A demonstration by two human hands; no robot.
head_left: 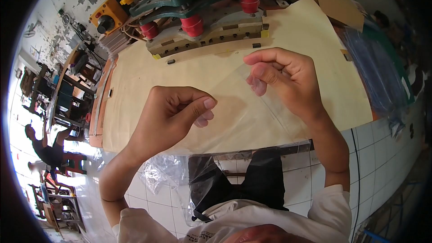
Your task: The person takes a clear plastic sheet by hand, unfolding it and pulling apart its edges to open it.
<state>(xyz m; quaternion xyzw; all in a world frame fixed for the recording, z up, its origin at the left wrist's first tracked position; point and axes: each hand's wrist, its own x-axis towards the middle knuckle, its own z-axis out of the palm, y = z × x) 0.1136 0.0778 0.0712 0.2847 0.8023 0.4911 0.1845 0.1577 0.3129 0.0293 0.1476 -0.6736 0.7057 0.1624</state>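
A thin, clear plastic sheet [245, 101] stretches between my hands above the table. My left hand [168, 114] is closed, with thumb and forefinger pinching the sheet's left side. Higher and to the right, my right hand [290, 78] pinches the sheet near its upper corner, fingers curled. The sheet is so transparent that its lower edge is hard to follow. Beyond both hands stands a green press-like machine [198, 0] with red cylinders [192, 26] and a slotted metal bar [211, 38] along its front.
Cream paper covers the tabletop [130, 108]. Two small dark blocks [171, 61] lie before the machine. An orange control box [108, 15] is at the back left, stacked clear plastic [378, 67] at the right. Crumpled film [159, 171] hangs off the front edge. Another person [47, 150] sits far left.
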